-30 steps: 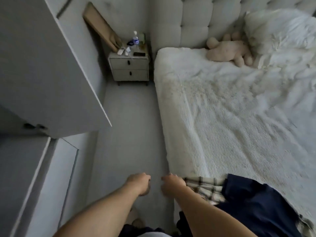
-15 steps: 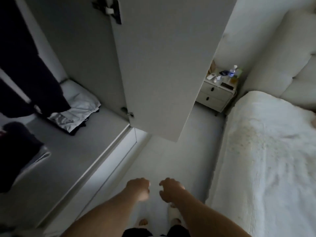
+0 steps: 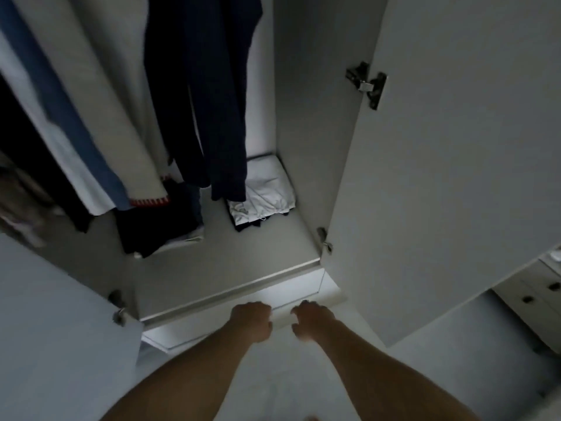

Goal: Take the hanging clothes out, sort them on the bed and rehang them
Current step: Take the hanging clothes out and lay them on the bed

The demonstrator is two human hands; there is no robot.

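Wardrobe (image 3: 303, 147) open, both doors swung wide: right door (image 3: 455, 177) filling the right side, left door (image 3: 54, 314) at lower left. Hanging clothes (image 3: 200, 86) crowding the upper left of the wardrobe, with bare room toward its right wall. Folded white garment (image 3: 264, 196) in the back right corner of the wardrobe floor (image 3: 230, 256); dark folded pile (image 3: 158, 226) toward the left. Left hand (image 3: 252, 322) and right hand (image 3: 312, 322) side by side, apart, fingers loosely curled, holding nothing, hovering just past the wardrobe floor's front edge. No readable writing anywhere. Nightstand (image 3: 537, 290) at far right. Pale floor below, dim light.
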